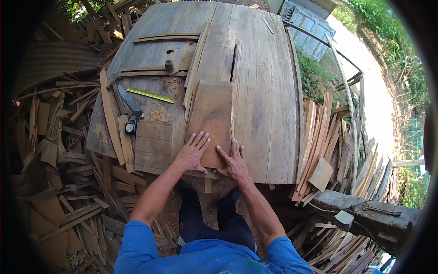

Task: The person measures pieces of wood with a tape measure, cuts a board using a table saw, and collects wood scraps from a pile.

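Observation:
A reddish-brown wooden board [211, 109] lies lengthwise near the front of a plank-topped wooden table. My left hand [190, 154] rests on its left near edge with fingers spread. On its right near edge lies my right hand [235, 163], fingers also apart and the thumb pointing inward. Neither hand grips anything. Left of the board sit a smaller square wooden panel [153, 142], a dark round-faced tape measure or similar device [130, 126] and a grey flat-bladed tool [129, 99]. A yellow measuring strip [150, 95] lies just beyond them.
Thin wood strips [197, 64] and a small dark block or cup [169, 66] lie farther back on the table [269, 114]. A long slot runs through its planks. Scrap wood [59, 150] heaps at left; upright offcuts [315, 141] and a concrete beam [365, 212] stand at right.

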`<state>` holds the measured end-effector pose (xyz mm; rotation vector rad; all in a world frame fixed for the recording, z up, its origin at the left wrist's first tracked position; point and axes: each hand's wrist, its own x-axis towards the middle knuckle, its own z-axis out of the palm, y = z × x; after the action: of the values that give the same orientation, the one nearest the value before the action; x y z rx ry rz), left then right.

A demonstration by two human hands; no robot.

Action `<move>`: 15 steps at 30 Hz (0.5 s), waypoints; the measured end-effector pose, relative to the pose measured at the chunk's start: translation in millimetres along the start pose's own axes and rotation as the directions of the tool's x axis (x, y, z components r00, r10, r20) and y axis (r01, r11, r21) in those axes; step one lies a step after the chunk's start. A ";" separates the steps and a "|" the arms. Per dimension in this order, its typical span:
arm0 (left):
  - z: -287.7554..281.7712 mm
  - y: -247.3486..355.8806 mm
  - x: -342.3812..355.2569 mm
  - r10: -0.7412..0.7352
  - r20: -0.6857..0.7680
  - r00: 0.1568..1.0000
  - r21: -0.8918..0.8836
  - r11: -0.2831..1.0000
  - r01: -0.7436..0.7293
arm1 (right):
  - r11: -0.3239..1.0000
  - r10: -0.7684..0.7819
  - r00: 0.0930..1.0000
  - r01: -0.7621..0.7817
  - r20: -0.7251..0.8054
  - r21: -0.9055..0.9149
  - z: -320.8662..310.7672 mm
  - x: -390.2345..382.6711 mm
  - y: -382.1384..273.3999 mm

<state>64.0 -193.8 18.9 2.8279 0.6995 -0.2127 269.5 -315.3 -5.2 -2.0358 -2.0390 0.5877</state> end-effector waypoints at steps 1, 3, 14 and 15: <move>-0.9 -6.8 2.4 -0.010 0.008 1.000 0.012 1.000 0.010 | 1.000 0.006 1.000 -0.006 -0.005 -0.008 1.6 6.7 -3.8; -0.8 -17.7 5.6 -0.029 0.013 1.000 0.024 0.999 0.028 | 1.000 0.012 1.000 -0.012 -0.004 -0.008 4.7 18.2 -7.6; 0.3 -51.0 26.5 -0.043 -0.018 0.999 -0.006 0.999 0.043 | 1.000 0.008 1.000 -0.008 -0.001 0.017 -2.9 59.2 -5.5; -0.8 -54.4 30.5 -0.040 -0.016 0.999 -0.011 0.999 0.040 | 1.000 0.016 1.000 -0.016 -0.002 0.015 -3.7 64.0 -4.0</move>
<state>65.0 -133.2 4.3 2.8106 0.7593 -0.1923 265.3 -251.3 -8.9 -2.0453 -2.0131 0.6015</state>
